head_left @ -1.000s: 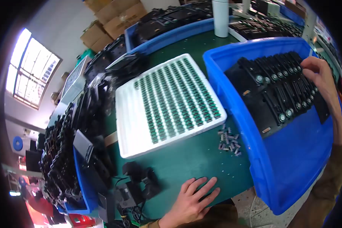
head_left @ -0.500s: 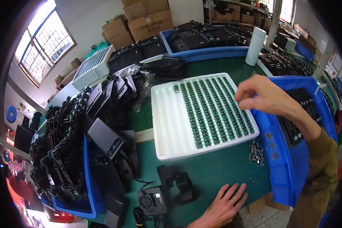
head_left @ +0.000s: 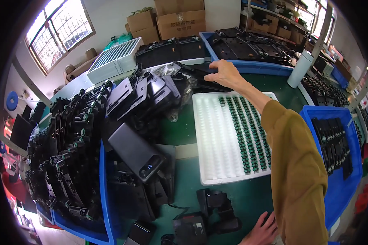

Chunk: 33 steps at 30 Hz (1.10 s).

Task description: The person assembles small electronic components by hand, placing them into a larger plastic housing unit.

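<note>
My right hand [head_left: 225, 73] reaches far across the green table, my mustard sleeve [head_left: 294, 163] lying over a white foam tray [head_left: 214, 143] part-filled with rows of small green pieces [head_left: 249, 134]. Its fingers curl over the edge of a flat black part [head_left: 200, 73] in the loose pile behind the tray. My left hand [head_left: 261, 232] rests flat on the table at the lower edge, fingers apart, holding nothing, right beside a black fixture [head_left: 218, 208].
A dark grey device [head_left: 137, 153] leans on a blue bin [head_left: 104, 196] crammed with black parts at the left. Another blue bin [head_left: 339, 196] of black parts stands at the right. A white tumbler [head_left: 298, 69], a back blue bin [head_left: 253, 63] and cardboard boxes [head_left: 180, 20] lie beyond.
My right hand left the right blue bin, passed over the white tray and now reaches to the black parts at the back. My view turned left. The left hand stayed on the table.
</note>
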{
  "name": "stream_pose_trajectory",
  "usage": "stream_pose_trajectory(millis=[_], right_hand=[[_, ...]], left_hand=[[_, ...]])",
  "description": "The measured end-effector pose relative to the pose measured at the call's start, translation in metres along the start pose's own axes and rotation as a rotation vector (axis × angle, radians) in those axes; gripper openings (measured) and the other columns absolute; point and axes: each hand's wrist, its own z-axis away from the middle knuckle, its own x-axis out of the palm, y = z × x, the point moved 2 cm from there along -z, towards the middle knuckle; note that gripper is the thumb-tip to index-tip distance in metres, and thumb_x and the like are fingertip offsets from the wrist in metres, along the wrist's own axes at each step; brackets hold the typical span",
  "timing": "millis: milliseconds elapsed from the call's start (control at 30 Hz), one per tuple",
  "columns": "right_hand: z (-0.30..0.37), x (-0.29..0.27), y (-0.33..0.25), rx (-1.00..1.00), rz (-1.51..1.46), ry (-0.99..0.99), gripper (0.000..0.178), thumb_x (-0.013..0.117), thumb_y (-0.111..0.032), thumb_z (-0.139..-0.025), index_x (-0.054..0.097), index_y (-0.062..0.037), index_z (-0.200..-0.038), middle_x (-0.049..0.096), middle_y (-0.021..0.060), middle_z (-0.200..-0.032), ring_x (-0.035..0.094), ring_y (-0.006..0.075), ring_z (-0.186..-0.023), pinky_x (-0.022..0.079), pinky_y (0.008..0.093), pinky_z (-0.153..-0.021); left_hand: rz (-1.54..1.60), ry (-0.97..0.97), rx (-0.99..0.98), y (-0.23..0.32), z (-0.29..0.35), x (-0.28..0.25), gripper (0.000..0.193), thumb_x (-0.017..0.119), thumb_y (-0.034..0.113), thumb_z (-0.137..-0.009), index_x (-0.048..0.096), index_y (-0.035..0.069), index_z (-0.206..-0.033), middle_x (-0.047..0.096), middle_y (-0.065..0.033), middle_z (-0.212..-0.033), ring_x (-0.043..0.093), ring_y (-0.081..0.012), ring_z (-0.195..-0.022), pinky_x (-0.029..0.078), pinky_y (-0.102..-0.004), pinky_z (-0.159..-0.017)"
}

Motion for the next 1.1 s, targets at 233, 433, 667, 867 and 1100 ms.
stream_pose_trajectory(millis=[233, 433, 667, 867, 1100], right_hand=[[0.003, 0.011, -0.005, 0.011, 0.270, 0.039, 0.026, 0.067, -0.019, -0.083, 0.074, -0.0004, -0.100, 0.072, 0.0204, -0.094, 0.069, 0.0381, -0.089, 0.055, 0.0455, -0.081], [0.010, -0.010, 0.019, -0.270, 0.277, 0.491, 0.016, 0.053, -0.009, -0.088, 0.068, -0.0032, -0.092, 0.069, 0.0193, -0.088, 0.067, 0.0398, -0.081, 0.053, 0.0494, -0.072], [0.036, 0.000, 0.023, -0.253, 0.140, 0.531, 0.016, 0.058, -0.003, -0.090, 0.069, -0.0011, -0.101, 0.071, 0.0175, -0.096, 0.070, 0.0347, -0.085, 0.056, 0.0405, -0.076], [0.019, -0.006, -0.013, -0.320, 0.026, 0.639, 0.016, 0.056, -0.001, -0.090, 0.068, -0.0010, -0.102, 0.071, 0.0162, -0.097, 0.071, 0.0319, -0.086, 0.056, 0.0387, -0.076], [0.036, -0.087, -0.024, 0.095, -0.274, 0.759, 0.014, 0.065, -0.009, -0.088, 0.074, -0.0023, -0.096, 0.072, 0.0152, -0.079, 0.072, 0.0261, -0.073, 0.057, 0.0352, -0.070]], left_hand=[[0.132, 0.227, -0.084, 0.001, 0.002, 0.010, 0.044, 0.053, 0.025, -0.081, 0.066, 0.002, -0.116, 0.059, -0.0196, -0.123, 0.044, -0.0427, -0.128, 0.033, -0.0658, -0.104], [-0.050, 0.006, -0.005, -0.002, -0.004, -0.004, 0.046, 0.047, 0.031, -0.094, 0.062, 0.001, -0.125, 0.060, -0.0220, -0.125, 0.050, -0.0433, -0.123, 0.037, -0.0600, -0.103], [0.049, -0.136, -0.007, -0.003, 0.015, 0.026, 0.049, 0.057, 0.025, -0.081, 0.060, 0.010, -0.128, 0.053, -0.0159, -0.137, 0.036, -0.0390, -0.139, 0.023, -0.0621, -0.115], [0.155, -0.190, -0.026, -0.003, 0.017, 0.029, 0.054, 0.058, 0.027, -0.079, 0.059, 0.010, -0.130, 0.044, -0.0160, -0.149, 0.025, -0.0428, -0.146, 0.013, -0.0651, -0.118], [-0.049, -0.041, -0.032, 0.006, -0.002, 0.009, 0.047, 0.059, 0.023, -0.078, 0.064, 0.007, -0.122, 0.051, -0.0179, -0.140, 0.045, -0.0344, -0.132, 0.031, -0.0578, -0.110]])
